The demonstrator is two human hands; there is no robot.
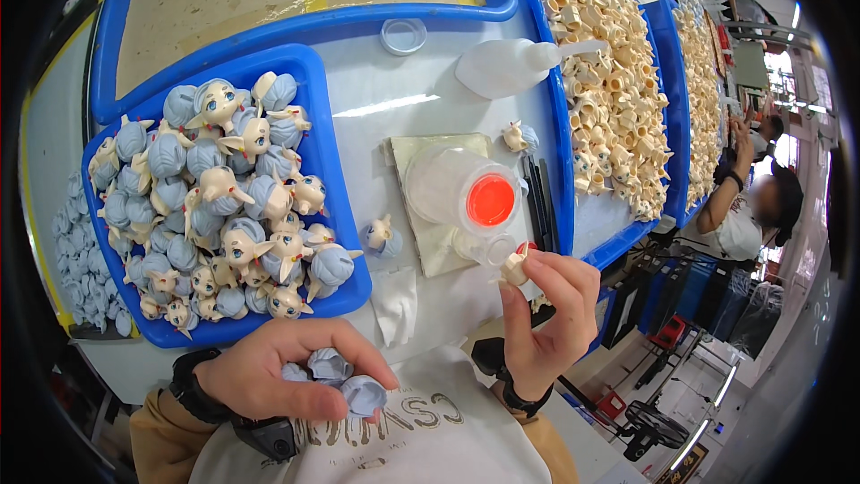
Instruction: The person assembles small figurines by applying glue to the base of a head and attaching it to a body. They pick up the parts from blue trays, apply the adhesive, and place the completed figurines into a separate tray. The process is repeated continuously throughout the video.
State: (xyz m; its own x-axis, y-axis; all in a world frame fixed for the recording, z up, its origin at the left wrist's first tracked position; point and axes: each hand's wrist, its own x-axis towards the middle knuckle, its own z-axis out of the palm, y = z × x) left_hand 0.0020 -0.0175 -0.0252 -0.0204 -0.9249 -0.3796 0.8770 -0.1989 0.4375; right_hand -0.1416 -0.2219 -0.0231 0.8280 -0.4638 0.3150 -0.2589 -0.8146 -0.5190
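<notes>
My left hand [273,367] is curled around several hollow, grey-blue doll hair pieces [365,395], held low in front of my shirt. Between thumb and forefinger, my right hand [560,309] pinches a small cream doll face piece [513,270] with a pointed ear. Just beyond it stands a translucent jar [433,184] with bright red-orange content [492,200], on a tan pad [414,237]. A finished-looking doll head [382,237] lies left of the pad, and another doll head [519,136] lies behind the jar.
On the left, a blue tray [356,282] holds many grey-haired doll heads. Blue bins [566,139] at right are heaped with cream face pieces. A white squeeze bottle [502,69], dark thin tools [540,206], a clear lid [403,36] and white cloth [394,305] lie between. Co-workers sit far right.
</notes>
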